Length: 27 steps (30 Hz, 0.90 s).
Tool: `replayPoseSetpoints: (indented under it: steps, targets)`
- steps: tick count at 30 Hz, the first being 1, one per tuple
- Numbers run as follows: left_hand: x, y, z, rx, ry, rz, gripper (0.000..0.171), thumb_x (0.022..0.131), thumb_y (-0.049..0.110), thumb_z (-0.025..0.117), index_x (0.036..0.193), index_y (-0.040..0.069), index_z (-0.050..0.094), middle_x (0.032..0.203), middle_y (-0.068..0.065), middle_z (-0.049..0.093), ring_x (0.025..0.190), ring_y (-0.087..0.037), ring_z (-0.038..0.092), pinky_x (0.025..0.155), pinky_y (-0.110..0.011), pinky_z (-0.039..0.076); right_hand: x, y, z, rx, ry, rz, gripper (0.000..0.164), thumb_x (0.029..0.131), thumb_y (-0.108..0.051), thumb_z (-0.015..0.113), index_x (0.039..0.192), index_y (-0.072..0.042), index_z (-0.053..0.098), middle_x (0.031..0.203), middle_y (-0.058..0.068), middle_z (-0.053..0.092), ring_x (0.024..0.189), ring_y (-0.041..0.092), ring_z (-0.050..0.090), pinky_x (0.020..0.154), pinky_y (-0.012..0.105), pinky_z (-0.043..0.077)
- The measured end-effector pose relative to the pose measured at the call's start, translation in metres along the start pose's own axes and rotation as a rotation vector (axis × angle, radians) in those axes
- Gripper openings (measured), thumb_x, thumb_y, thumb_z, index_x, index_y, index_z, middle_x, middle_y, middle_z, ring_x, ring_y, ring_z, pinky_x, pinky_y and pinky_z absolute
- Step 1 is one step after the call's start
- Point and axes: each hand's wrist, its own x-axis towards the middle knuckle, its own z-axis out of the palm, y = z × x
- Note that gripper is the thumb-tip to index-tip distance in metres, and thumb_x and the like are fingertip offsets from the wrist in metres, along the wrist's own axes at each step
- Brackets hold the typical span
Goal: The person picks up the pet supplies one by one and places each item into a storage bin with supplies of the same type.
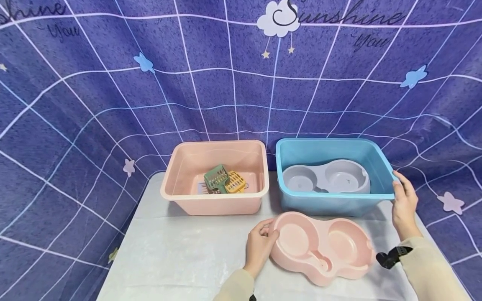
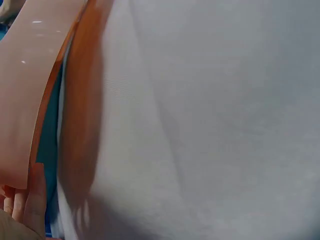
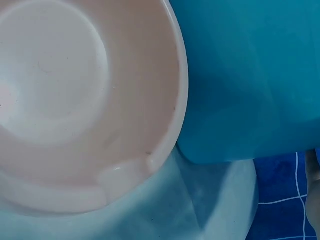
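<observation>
My left hand [image 1: 260, 244] grips the left end of a pink double pet bowl [image 1: 321, 225], thumb over its rim. In the left wrist view the fingers [image 2: 35, 205] hold the edge of the bowl [image 2: 30, 95], whose shadow falls on the white surface beside it. A blue plastic bin [image 1: 331, 205] stands just behind the bowl. Its right rim is held by my right hand [image 1: 404, 200], fingers over the edge. Inside that bin lies a grey-lilac double bowl [image 1: 320, 173]. The right wrist view has the pink bowl [image 3: 145, 90] overlapping the blue bin [image 3: 255, 75].
Left of the blue bin stands a pink bin [image 1: 216, 205] with a green slotted scoop [image 1: 217, 177], a yellow slotted scoop [image 1: 236, 182] and a greyish piece below them. A white-covered table [image 1: 180, 259] carries everything. Behind and beside it hangs a purple gridded curtain [image 1: 248, 92].
</observation>
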Motion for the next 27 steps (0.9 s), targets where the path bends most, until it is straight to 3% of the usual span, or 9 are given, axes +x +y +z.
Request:
replayPoseSetpoints:
  steps: [7,14,21,27]
  targets:
    - [0.004,0.006,0.0,-0.067,0.018,-0.032,0.03,0.076,0.022,0.077,0.106,0.024,0.076,0.065,0.011,0.066,0.056,-0.005,0.056,0.057,-0.021,0.046,0.002,0.001,0.001,0.016,0.004,-0.014,0.032,0.098,-0.012,0.054,0.127,-0.015,0.069,0.109,-0.004,0.061,0.088,0.008,0.054,0.06,0.01,0.046]
    - [0.005,0.004,-0.003,-0.163,-0.005,-0.121,0.033,0.076,0.018,0.075,0.109,0.019,0.076,0.07,0.003,0.07,0.062,-0.008,0.062,0.059,-0.021,0.051,0.001,0.001,0.0,-0.023,0.003,-0.015,0.033,0.099,-0.012,0.053,0.128,-0.016,0.068,0.111,-0.006,0.06,0.091,0.009,0.053,0.062,0.009,0.045]
    - [0.005,0.012,-0.014,-0.194,-0.008,-0.123,0.035,0.075,0.016,0.075,0.11,0.017,0.075,0.072,0.001,0.07,0.062,-0.008,0.061,0.058,-0.021,0.051,0.002,0.002,0.002,-0.006,0.003,-0.031,0.034,0.098,-0.008,0.052,0.127,-0.013,0.068,0.108,-0.005,0.061,0.088,0.007,0.054,0.061,0.009,0.046]
    - [0.006,0.02,-0.022,-0.236,-0.051,-0.123,0.038,0.076,0.009,0.072,0.113,0.015,0.074,0.069,-0.001,0.068,0.056,-0.008,0.056,0.053,-0.018,0.048,0.001,-0.001,0.0,-0.004,0.002,-0.034,0.032,0.098,-0.007,0.054,0.124,-0.015,0.07,0.099,-0.006,0.064,0.081,0.006,0.055,0.057,0.009,0.046]
